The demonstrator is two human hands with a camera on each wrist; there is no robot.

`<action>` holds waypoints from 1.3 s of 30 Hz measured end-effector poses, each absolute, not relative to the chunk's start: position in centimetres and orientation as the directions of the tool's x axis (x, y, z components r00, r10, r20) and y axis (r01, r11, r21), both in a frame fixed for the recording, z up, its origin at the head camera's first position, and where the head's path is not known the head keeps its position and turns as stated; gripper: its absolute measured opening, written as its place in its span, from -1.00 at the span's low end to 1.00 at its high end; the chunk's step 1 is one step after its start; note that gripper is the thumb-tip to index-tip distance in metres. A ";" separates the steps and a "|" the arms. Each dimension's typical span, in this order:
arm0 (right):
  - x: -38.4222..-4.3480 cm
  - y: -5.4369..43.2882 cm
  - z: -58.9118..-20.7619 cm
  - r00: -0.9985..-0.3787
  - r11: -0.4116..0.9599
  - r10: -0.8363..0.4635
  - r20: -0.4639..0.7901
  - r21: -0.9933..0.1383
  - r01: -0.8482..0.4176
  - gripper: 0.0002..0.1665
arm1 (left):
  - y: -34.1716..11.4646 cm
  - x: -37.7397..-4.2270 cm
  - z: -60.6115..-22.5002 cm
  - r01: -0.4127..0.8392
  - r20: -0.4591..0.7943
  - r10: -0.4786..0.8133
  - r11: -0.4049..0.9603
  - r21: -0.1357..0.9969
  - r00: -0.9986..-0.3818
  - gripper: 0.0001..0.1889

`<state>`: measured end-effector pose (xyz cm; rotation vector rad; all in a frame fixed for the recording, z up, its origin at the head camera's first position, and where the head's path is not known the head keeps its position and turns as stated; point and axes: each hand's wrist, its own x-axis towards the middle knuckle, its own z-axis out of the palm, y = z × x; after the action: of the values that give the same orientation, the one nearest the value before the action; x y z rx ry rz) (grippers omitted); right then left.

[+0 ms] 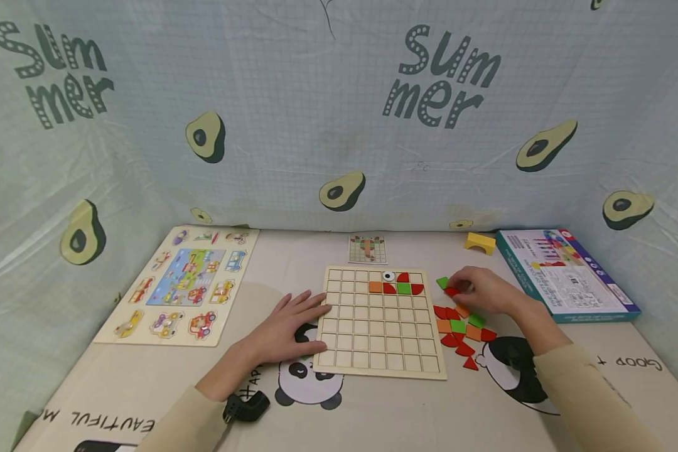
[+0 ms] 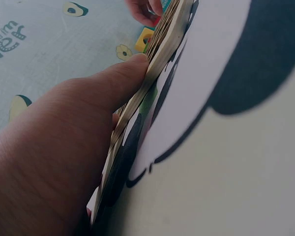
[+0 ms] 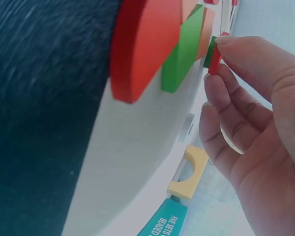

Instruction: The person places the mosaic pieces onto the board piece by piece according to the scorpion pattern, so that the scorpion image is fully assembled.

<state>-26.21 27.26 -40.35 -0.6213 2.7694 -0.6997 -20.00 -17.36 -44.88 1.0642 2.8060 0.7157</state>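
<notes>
My left hand (image 1: pixel 285 328) rests at the left edge of a wooden grid board (image 1: pixel 376 343), its fingers extended and its thumb touching the rim. A few red, green and orange tiles and a white tile with a black dot (image 1: pixel 388 276) lie in the board's upper right cells. To the right of the board, my right hand (image 1: pixel 484 290) pinches a red tile (image 3: pixel 216 60) between thumb and fingers. Close beside it is a green tile (image 1: pixel 442 283). Just nearer to me lies a loose group of red, green and orange tiles, among them an orange tile (image 1: pixel 473 333).
A small pattern card (image 1: pixel 367 250) lies behind the board. On the left is a wooden vehicle puzzle (image 1: pixel 110 326). At the back right stand a yellow arch block (image 1: pixel 480 243) and a flat box (image 1: pixel 576 276). A black object (image 1: pixel 247 408) sits by my left wrist.
</notes>
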 end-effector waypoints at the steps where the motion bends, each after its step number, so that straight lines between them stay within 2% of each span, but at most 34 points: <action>1: -26.2 27.2 -40.3 -0.887 0.795 -0.450 -0.101 -0.498 -0.347 -0.69 | -17.4 -20.0 -44.9 0.612 0.106 0.639 0.657 0.440 -0.762 -0.21; 20: -26.7 23.7 -39.3 -0.887 0.771 -0.458 -0.051 -0.519 -0.369 -0.69 | -17.3 -19.9 -44.5 0.611 0.104 0.639 0.656 0.443 -0.762 -0.21; 30: -27.5 19.9 -39.1 -0.827 0.694 -0.562 0.008 -0.539 -0.477 -0.76 | -17.4 -20.0 -44.8 0.616 0.109 0.643 0.651 0.443 -0.758 -0.22; 39: -28.0 15.9 -39.0 -0.728 0.606 -0.684 0.049 -0.517 -0.604 -0.78 | -17.4 -20.0 -44.9 0.609 0.103 0.639 0.656 0.445 -0.763 -0.22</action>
<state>-28.02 15.89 -39.00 -1.0802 2.6757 -0.7746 -19.99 -17.37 -44.85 1.0567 2.8015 0.7177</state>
